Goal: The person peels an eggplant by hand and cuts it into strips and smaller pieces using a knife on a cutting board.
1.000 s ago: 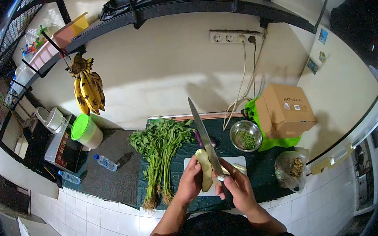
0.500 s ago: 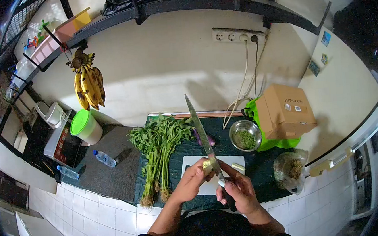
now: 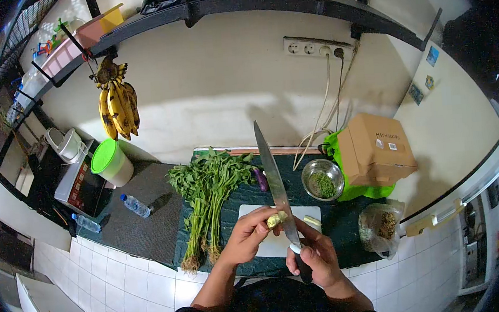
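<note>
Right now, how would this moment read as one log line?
Left hand: holds pale vegetable piece | Right hand: holds knife | Below: white cutting board | Nearby: leafy greens, metal bowl

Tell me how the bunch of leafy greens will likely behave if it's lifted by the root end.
The greens would probably flop at the top, since their leaves spread loosely. The long, thin stems look likely to bend. The roots show as two clumps, so the bunch may split unless both are gripped.
</note>
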The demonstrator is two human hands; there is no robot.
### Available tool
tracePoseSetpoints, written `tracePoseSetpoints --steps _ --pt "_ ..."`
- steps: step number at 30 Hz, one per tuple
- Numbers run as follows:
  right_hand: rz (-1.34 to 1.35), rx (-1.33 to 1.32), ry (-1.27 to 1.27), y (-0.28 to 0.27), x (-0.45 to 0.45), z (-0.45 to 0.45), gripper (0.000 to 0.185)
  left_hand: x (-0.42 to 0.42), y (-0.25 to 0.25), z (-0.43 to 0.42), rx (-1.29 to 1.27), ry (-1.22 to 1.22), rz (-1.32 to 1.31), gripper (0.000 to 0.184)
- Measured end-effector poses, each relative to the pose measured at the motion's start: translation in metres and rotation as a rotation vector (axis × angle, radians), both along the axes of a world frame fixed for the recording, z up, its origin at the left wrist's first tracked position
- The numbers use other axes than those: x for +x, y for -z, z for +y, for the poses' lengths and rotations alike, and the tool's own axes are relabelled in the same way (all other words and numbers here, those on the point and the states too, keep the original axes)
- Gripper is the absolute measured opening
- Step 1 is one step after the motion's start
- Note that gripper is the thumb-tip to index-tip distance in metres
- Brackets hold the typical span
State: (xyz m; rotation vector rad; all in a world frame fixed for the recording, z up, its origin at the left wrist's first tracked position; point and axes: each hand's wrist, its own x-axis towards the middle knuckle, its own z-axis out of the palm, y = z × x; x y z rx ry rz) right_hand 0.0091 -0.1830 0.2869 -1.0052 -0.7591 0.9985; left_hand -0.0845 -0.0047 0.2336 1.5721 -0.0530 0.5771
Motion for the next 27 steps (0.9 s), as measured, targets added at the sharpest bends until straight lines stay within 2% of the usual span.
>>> tracePoseSetpoints --steps 13,15,27 --pt "-0.002 0.018 -0.047 -0.003 0.001 -0.001 0.086 -0.004 -0.012 0.014 0.225 -0.07 -0.013 0.06" --pt "0.056 0.02 -0.13 -0.003 0.004 -0.002 0.074 -0.007 -0.012 0.018 0.236 -0.061 0.003 0.059" --pt "0.006 -0.061 -0.133 0.002 0.007 -0.004 0.065 -0.009 -0.012 0.028 0.267 -0.105 -0.016 0.054"
